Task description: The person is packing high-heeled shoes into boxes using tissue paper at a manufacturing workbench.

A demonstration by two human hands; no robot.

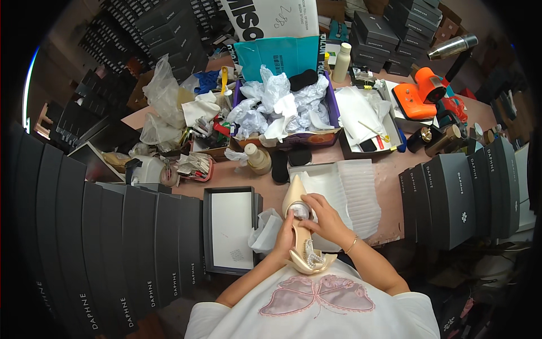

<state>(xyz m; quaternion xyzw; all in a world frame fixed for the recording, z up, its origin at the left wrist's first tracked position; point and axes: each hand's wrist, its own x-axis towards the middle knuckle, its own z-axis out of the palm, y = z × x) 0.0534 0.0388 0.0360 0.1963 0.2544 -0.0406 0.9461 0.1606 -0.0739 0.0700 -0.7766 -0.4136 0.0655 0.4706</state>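
A cream pointed-toe women's shoe [294, 191] is held in front of my chest, its toe pointing away from me. Pearl strands [311, 254] and a bow-like satin piece are at its heel end, near my shirt. My left hand [284, 236] is closed round the left side of the shoe, thumb near the opening. From the right, my right hand [326, 219] grips the shoe by its opening, fingers bent over the edge. Whitish stuffing [301, 211] shows inside the toe; the fingers partly hide it. Crumpled white tissue [265, 230] lies beside my left hand.
An open dark shoe box [208, 237] stands left of my hands. White foam wrap [361, 195] lies beyond the right hand. Stacked dark boxes [149, 243] rise at left, others [451, 198] at right. A tissue-filled carton [334, 107], pump bottle [258, 160] and orange device [415, 101] stand farther back.
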